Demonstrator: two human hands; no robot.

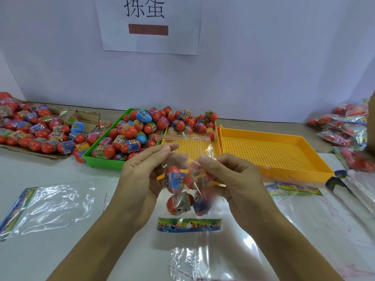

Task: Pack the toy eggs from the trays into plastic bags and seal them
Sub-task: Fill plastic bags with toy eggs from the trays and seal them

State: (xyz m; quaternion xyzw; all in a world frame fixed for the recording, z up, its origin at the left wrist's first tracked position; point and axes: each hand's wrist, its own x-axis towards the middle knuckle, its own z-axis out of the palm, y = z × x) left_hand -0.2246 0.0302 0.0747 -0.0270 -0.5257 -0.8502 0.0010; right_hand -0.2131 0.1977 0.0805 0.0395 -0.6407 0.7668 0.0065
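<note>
Head cam, only view I've got. Both hands up in front of me, mid-frame, over the white table. Between them a clear bag w/ four eggs inside, bunched low in the bag, two above two. Bag hangs upside down: printed header strip at the bottom, adhesive flap w/ red edge at the top, flap not folded over, so bag not sealed.

Left hand holds the bag's left side, fingers fairly straight behind the plastic, thumb in front near the top. Right hand pinches the film at the upper right, fingers curled round it just above the eggs.

Behind the hands: green tray heaped w/ loose eggs, touching a yellow tray whose far end is piled w/ more eggs, near part bare mesh. A 2nd yellow tray sits right beside it on the right. Far left, cardboard covered w/ more eggs. Far right, pile of packed bags.

On the table near left, an empty bag lying flat. Another empty bag below the hands. More flat bags at right, stack edge blurred. Paper sign on the wall.
</note>
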